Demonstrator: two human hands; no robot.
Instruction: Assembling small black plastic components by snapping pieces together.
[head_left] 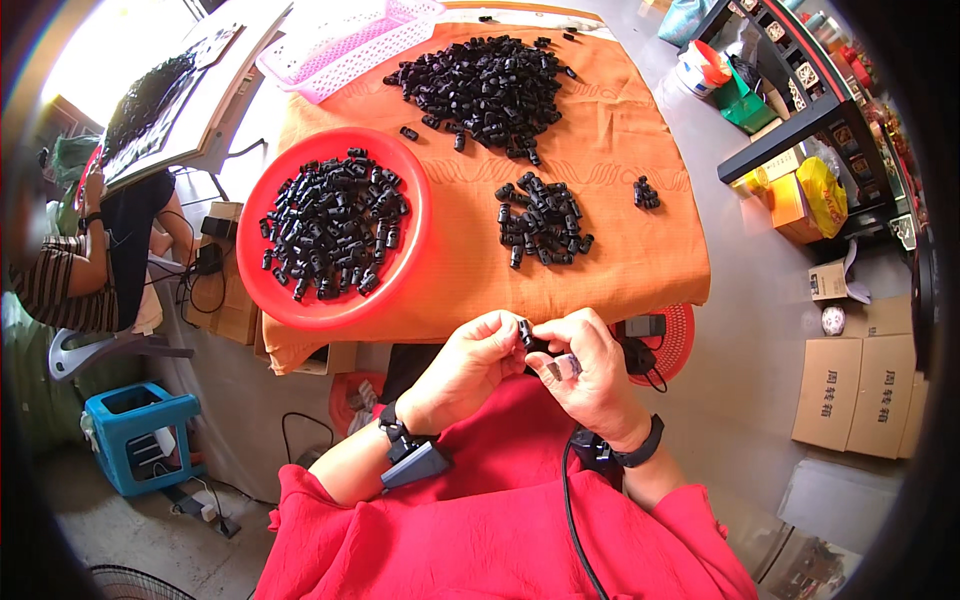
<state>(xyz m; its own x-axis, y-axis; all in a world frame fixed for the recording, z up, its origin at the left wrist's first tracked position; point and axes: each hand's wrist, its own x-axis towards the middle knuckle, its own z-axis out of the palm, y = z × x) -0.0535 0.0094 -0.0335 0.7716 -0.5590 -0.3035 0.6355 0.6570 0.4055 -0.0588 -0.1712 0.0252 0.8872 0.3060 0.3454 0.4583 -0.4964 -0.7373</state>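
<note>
Close to the near edge of the orange-covered table, my left hand (pixel 478 352) pinches a small black plastic part (pixel 527 334) between thumb and finger. My right hand (pixel 585 362) is closed on the same part from the other side; a pale and dark wrap shows on one of its fingers. Beyond my hands lies a small pile of similar black parts (pixel 542 220), with a little cluster (pixel 646 192) to its right. A much larger heap (pixel 490 90) covers the far side. To the left, a red round basin (pixel 420 235) holds many more.
A pink perforated basket (pixel 345 45) stands at the far left of the orange cloth (pixel 630 260). Another person (pixel 100 250) sits at a white table on the left, near a blue stool (pixel 145 435). Cardboard boxes (pixel 855 395) and a dark shelf (pixel 790 150) are on the right.
</note>
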